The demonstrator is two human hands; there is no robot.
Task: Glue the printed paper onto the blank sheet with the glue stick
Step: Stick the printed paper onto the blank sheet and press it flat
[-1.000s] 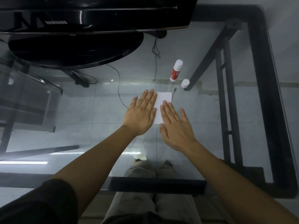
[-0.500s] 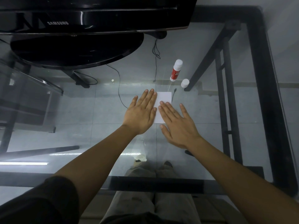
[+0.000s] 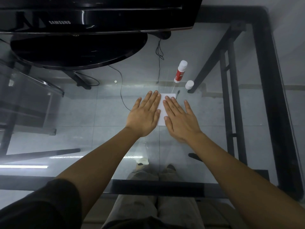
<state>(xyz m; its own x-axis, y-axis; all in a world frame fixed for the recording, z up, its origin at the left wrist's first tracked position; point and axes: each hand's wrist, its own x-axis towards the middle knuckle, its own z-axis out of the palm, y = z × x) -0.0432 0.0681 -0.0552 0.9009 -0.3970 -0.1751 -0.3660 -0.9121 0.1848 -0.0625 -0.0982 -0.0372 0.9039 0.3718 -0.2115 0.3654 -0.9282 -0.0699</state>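
A small white paper (image 3: 162, 111) lies flat on the glass table, mostly covered by my hands. My left hand (image 3: 144, 115) rests palm down on its left side, fingers straight and together. My right hand (image 3: 179, 119) lies palm down on its right side, fingers spread. No print shows on the visible strip, and I cannot tell one sheet from another. The red and white glue stick (image 3: 180, 71) stands upright beyond the paper, uncapped. Its white cap (image 3: 189, 84) sits just right of it.
A black Samsung monitor (image 3: 92, 17) on a round base (image 3: 77, 52) fills the far left of the glass table (image 3: 214, 113). Thin cables (image 3: 159, 52) trail toward the paper. The table's black frame (image 3: 267, 96) runs along the right and the near edge.
My right hand has slid forward and up over the paper's right side. My left hand has stayed in place.
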